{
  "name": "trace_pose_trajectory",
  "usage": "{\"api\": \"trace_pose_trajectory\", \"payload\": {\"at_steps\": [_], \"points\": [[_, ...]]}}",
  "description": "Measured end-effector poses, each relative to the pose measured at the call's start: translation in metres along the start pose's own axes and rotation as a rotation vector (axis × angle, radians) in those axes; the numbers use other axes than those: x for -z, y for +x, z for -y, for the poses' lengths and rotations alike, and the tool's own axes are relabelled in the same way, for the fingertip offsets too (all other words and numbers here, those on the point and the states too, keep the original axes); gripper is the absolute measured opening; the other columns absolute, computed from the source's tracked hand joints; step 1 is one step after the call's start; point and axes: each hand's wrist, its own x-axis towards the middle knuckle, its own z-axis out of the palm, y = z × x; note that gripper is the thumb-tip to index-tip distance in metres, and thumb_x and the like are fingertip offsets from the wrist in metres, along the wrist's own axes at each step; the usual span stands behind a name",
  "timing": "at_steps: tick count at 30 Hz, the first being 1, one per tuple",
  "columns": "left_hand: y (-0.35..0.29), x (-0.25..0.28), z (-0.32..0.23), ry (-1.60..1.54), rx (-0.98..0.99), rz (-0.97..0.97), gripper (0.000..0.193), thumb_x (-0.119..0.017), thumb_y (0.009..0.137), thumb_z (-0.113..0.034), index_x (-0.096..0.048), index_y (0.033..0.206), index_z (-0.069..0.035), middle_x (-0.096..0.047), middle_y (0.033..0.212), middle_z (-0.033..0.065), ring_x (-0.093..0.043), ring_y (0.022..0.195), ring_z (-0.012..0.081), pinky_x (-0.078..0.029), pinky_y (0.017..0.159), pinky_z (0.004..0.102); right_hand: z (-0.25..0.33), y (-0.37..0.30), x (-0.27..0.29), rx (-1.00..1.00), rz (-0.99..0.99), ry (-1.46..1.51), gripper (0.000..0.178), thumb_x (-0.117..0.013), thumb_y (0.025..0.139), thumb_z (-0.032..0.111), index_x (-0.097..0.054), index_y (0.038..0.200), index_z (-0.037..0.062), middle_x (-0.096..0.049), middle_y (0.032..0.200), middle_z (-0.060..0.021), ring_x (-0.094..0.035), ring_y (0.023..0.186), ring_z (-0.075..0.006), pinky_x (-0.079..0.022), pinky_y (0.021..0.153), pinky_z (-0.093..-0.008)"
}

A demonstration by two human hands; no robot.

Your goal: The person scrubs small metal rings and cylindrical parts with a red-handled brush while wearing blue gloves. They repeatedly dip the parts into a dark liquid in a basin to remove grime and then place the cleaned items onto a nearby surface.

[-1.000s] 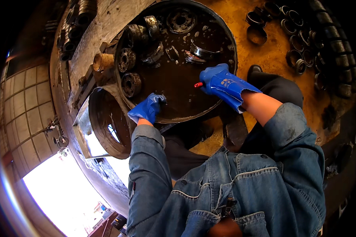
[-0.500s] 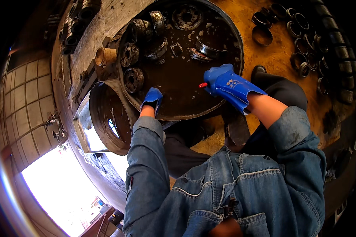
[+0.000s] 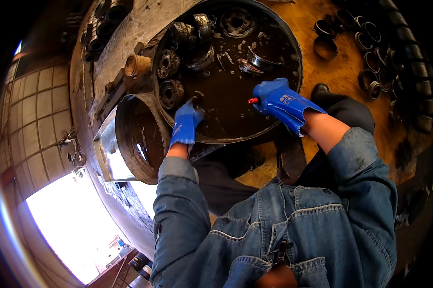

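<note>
One blue-gloved fist, right of centre: that's the right hand (image 3: 272,93), fingers wrapped round a red stick (image 3: 253,101), just its end poking out toward the left. Over to the left hand (image 3: 186,119), left of centre, same blue glove, across the near rim of the tub (image 3: 235,141), fingers pointing up the frame. A small dark piece (image 3: 197,95) shows right at its fingertips, and it's blurry there, so I can't tell whether they grip it or how far they're spread. That tub fills the upper middle, dark liquid (image 3: 221,108) across it. And look what's inside! One wheel (image 3: 172,93) sits just up and left of the left hand, another (image 3: 168,64) above that, more greasy parts (image 3: 183,34) bunched beyond, a disc (image 3: 238,22) at the top. Above the right hand, a shiny curved strip (image 3: 263,60). Upper right, loose rings (image 3: 326,49) lie on the yellow floor (image 3: 341,72); left of centre, beside the tub, an open drum (image 3: 147,125).
</note>
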Motion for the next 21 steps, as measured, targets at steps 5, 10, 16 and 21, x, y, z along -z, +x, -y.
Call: {"api": "trace_pose_trajectory", "payload": {"at_steps": [5, 10, 16, 21], "points": [[-0.018, 0.051, 0.009, -0.002, 0.025, -0.305, 0.068, -0.077, 0.081, -0.032, -0.057, 0.142, -0.008, -0.068, 0.132, 0.0168, -0.067, 0.119, 0.0339, -0.054, 0.101, 0.0412, 0.004, 0.000, 0.003, 0.004, 0.047, -0.006, 0.027, -0.066, 0.087, 0.042, -0.078, 0.094, 0.0196, -0.077, 0.097, -0.0062, -0.074, 0.092, -0.0292, -0.056, 0.079, -0.0440], [0.016, 0.045, 0.003, 0.229, 0.142, -0.395, 0.078, -0.081, 0.079, -0.040, -0.052, 0.145, -0.009, -0.071, 0.125, 0.0178, -0.069, 0.116, 0.0337, -0.055, 0.099, 0.0433, 0.003, 0.003, -0.006, 0.020, -0.008, 0.022, 0.026, -0.066, 0.085, 0.043, -0.078, 0.088, 0.0198, -0.077, 0.093, -0.0062, -0.074, 0.089, -0.0298, -0.057, 0.079, -0.0436], [0.048, 0.036, -0.019, 0.248, 0.387, -0.199, 0.096, -0.083, 0.079, -0.043, -0.034, 0.155, -0.010, -0.069, 0.127, 0.0220, -0.068, 0.117, 0.0364, -0.056, 0.096, 0.0469, 0.005, 0.002, 0.001, 0.000, 0.079, -0.007, 0.022, -0.069, 0.088, 0.039, -0.081, 0.098, 0.0239, -0.078, 0.097, -0.0035, -0.075, 0.095, -0.0259, -0.053, 0.081, -0.0443], [0.059, 0.035, -0.005, 0.076, 0.256, -0.336, 0.083, -0.085, 0.075, -0.026, -0.045, 0.143, -0.002, -0.074, 0.111, 0.0220, -0.074, 0.101, 0.0343, -0.059, 0.087, 0.0436, 0.002, -0.002, -0.001, 0.041, 0.071, 0.009, 0.020, -0.072, 0.086, 0.038, -0.081, 0.098, 0.0251, -0.078, 0.098, -0.0025, -0.074, 0.096, -0.0258, -0.052, 0.083, -0.0447]]}}
